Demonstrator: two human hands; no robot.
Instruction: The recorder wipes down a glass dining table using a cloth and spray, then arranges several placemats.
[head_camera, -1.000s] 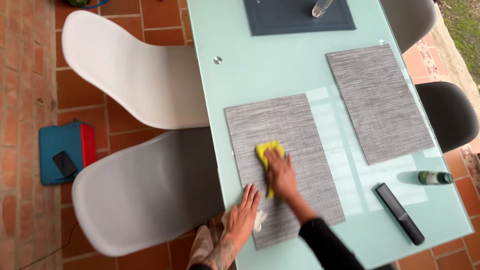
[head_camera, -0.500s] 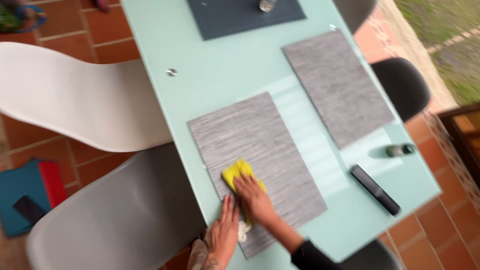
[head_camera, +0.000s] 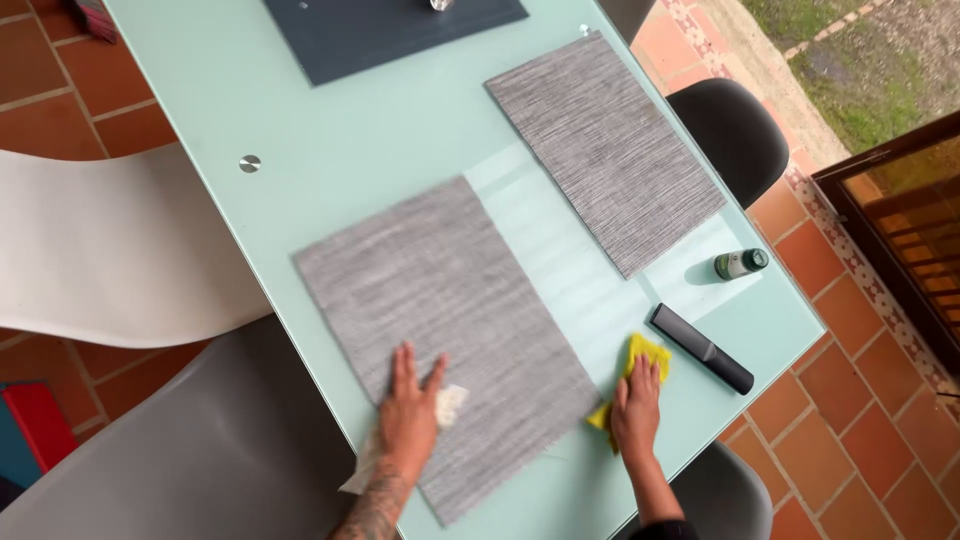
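A white tissue (head_camera: 448, 405) is pinned flat under the left hand (head_camera: 408, 408) at the near edge of the grey placemat (head_camera: 440, 310). Just right, the yellow cloth (head_camera: 640, 362) is pressed onto bare glass table (head_camera: 330, 150) by the flattened right hand (head_camera: 636, 405), its long axis running diagonally toward the black remote (head_camera: 700, 348).

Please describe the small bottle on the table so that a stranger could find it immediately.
On the pale green glass table, look at the edge nearest the black chair. The small dark green bottle with a dark cap lies there on its side, beyond the long black bar-shaped object; it is the only bottle there.
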